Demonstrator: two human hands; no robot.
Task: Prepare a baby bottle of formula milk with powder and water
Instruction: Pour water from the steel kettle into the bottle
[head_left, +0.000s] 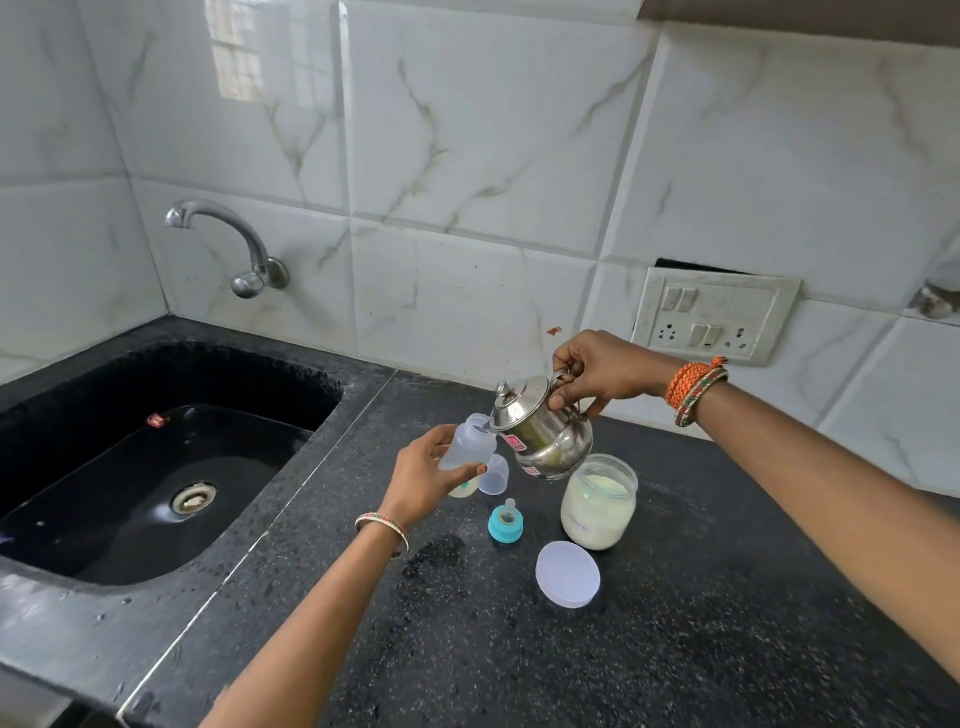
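My left hand (423, 475) grips a clear baby bottle (467, 441), tilted with its open mouth toward the right. My right hand (592, 371) holds a small steel kettle (540, 431) by its handle, tipped so the spout sits at the bottle's mouth. Clear liquid fills part of the bottle. An open glass jar of white powder (598, 501) stands just right of the kettle. The teal ring with its teat (505, 522) lies on the counter below the bottle. A clear bottle cap (494, 474) stands behind my left hand.
A round translucent jar lid (568, 573) lies in front of the jar on the black speckled counter (675, 649). A black sink (156, 483) with a tap (228, 249) lies to the left. A switch panel (711, 317) sits on the tiled wall.
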